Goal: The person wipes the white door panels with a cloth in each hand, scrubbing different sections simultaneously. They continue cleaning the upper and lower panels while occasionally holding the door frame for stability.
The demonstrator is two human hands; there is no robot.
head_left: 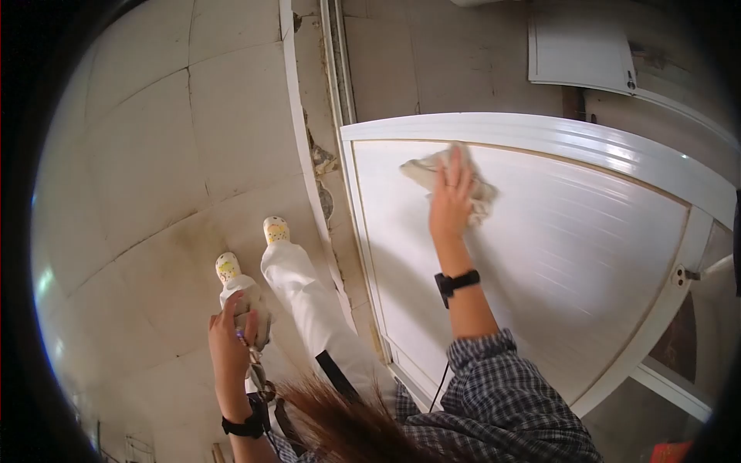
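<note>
A beige cloth (482, 193) lies against the upper part of a white door panel (556, 255). My right hand (451, 201) presses on this cloth, its fingers pointing up over the fabric. At the lower left, my left hand (231, 328) is curled around a greyish bundled cloth (258, 312), held above my lower leg. Black bands circle both wrists. Something metallic (258, 370) hangs near my left wrist; what it is I cannot make out.
A door handle (687, 275) sits on the white frame at the right. A metal track (338, 69) runs along the tiled floor (147, 154), beside broken tile edges. A white cabinet door (579, 46) is at the upper right; something red (670, 452) is at the lower right.
</note>
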